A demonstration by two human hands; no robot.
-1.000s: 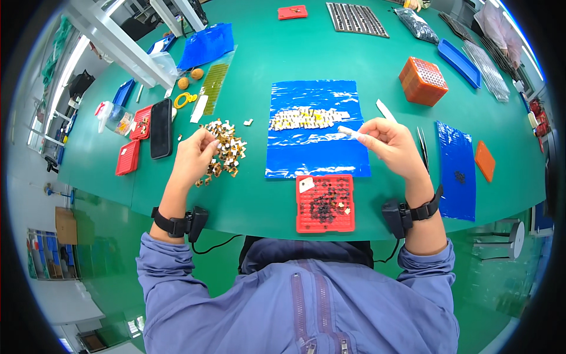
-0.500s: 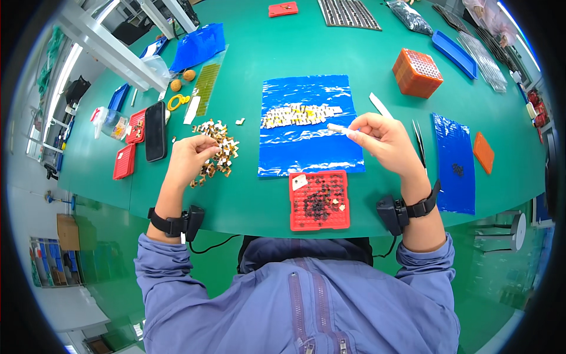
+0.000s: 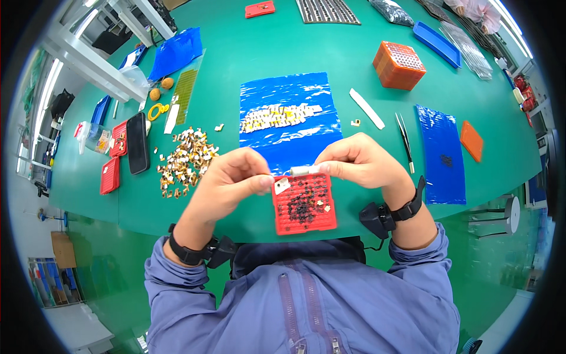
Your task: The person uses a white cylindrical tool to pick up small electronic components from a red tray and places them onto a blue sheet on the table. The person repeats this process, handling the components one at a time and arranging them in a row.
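Note:
My right hand pinches one end of a short white stick-like piece, which lies level over the far edge of a red gridded tray. My left hand is closed in a pinch by the tray's far left corner; whatever it holds is too small to make out. Many small black parts are scattered over the tray, with a white tab in its corner. Beyond the hands, a blue sheet carries a dense band of small white pieces.
Left of my left hand lies a heap of small white-and-gold parts, then a black phone and red boxes. On the right are a white strip, tweezers, another blue sheet and an orange tray stack.
My left hand has left the heap and moved right to the red tray. My right hand has brought the white piece nearer, from over the blue sheet to the tray's far edge.

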